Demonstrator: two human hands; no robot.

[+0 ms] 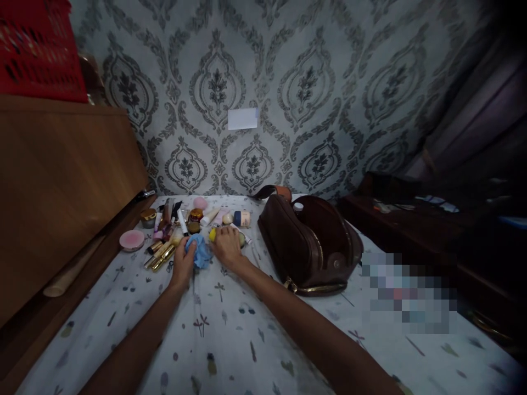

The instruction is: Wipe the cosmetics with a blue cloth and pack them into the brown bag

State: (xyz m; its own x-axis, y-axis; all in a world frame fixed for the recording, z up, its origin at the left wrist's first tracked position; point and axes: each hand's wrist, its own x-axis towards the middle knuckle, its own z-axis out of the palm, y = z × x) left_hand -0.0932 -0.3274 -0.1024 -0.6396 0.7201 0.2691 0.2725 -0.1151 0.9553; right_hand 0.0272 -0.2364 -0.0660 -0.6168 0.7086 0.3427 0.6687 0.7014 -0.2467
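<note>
My left hand is closed on a crumpled light blue cloth at the front of a spread of cosmetics. To its left lie gold-coloured tubes and a pink round compact. My right hand reaches down with curled fingers, and its fingertips are hidden. A yellow item shows at its thumb side, and a greenish round item peeks out on the other side. Behind the hands are a white tube, an amber jar and a bottle with a dark cap.
An unzipped dark brown bag stands on the patterned sheet to the right, a bottle cap showing inside. Left is a wooden cabinet topped by a red basket. Patterned wallpaper rises behind; dark furniture lines the right.
</note>
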